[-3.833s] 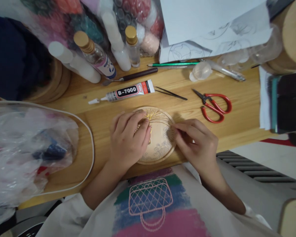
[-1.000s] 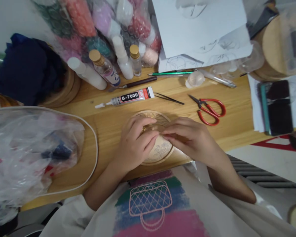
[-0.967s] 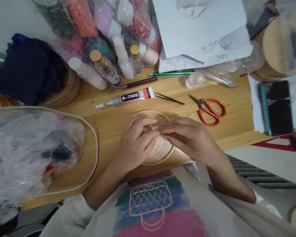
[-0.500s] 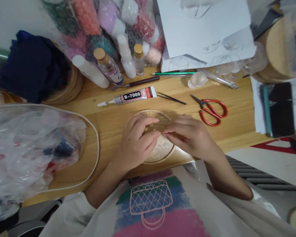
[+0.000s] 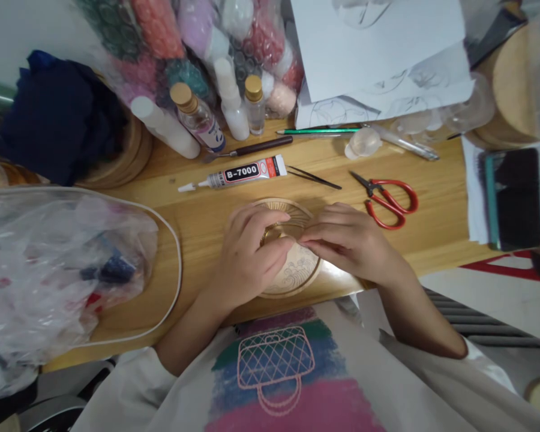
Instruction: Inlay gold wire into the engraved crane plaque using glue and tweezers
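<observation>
A round wooden plate [image 5: 297, 271] with a wave pattern drawn on its face lies in front of me. My left hand [image 5: 256, 249] covers its left side, thumb and fingers curved around a small gold-coloured round piece [image 5: 272, 233] that is partly hidden. From the right, my right hand [image 5: 344, 237] reaches over the plate with thumb and fingertips pinched together. The fingertips of both hands nearly meet above the plate's middle. Whatever the right fingers pinch is too small to make out.
Behind the plate lie a B-7000 glue tube [image 5: 247, 172], black tweezers [image 5: 315, 177] and red-handled scissors [image 5: 390, 201]. Bottles [image 5: 202, 123] and bagged materials stand at the back. A plastic bag [image 5: 63, 270] fills the left, a phone [image 5: 517, 198] the right.
Both hands stay over the plate in nearly the same pose. My right fingers have shifted slightly; the whole view has moved a little.
</observation>
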`<act>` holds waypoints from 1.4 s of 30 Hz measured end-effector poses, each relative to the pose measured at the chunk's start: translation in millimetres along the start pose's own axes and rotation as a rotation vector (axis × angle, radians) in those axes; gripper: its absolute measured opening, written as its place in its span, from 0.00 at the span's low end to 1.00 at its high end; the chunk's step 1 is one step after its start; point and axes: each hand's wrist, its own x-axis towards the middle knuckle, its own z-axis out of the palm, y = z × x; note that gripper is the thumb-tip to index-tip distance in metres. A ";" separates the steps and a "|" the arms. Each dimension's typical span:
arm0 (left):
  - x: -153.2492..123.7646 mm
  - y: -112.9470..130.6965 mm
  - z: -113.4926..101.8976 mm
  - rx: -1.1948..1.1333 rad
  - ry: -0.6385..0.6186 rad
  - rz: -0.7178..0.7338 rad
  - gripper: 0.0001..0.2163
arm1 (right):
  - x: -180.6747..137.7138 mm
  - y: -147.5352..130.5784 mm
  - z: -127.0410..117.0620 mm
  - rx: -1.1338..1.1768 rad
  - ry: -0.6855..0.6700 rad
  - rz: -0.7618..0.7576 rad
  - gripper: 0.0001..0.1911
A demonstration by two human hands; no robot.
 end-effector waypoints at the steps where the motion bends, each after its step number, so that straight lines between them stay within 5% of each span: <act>1: 0.0 -0.2 0.1 0.001 -0.002 0.002 0.05 | -0.1 0.8 -0.6 0.005 -0.001 -0.007 0.06; 10: -0.1 -1.3 0.7 -0.015 0.011 0.019 0.05 | -1.4 5.2 -3.9 0.019 0.017 -0.094 0.04; 42: 2.8 -0.7 3.4 -0.006 0.023 -0.014 0.02 | -13.0 -3.3 1.4 -0.007 0.127 0.068 0.02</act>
